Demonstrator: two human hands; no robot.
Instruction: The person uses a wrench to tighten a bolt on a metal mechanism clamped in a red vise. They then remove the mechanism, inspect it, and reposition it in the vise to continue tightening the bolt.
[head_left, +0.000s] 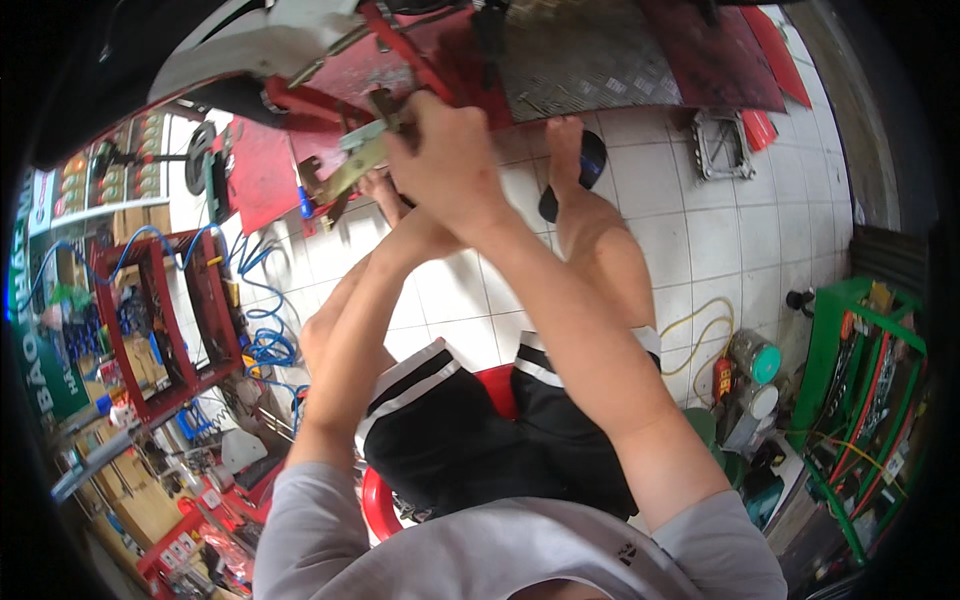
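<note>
My right hand [448, 160] is closed around the upper end of a yellowish metal bracket [352, 172], with a dark metal piece showing by the fingers. The bracket slants down to the left and has bent tabs at its lower end. Beneath my right wrist lies my left hand [430, 232]; its fingers are hidden, so what it holds does not show. Just ahead of both hands is a red metal frame [315, 103] beside pale curved bodywork [240, 58]. A blue-handled tool [305, 203] stands near the bracket's lower end.
A red platform with a tread-plate section [590, 60] runs along the far side. A metal frame part [722, 146] lies on the tiles. Coiled blue hose [268, 340] hangs by a red rack [150, 320] at left. A green tool rack [860, 380] stands at right.
</note>
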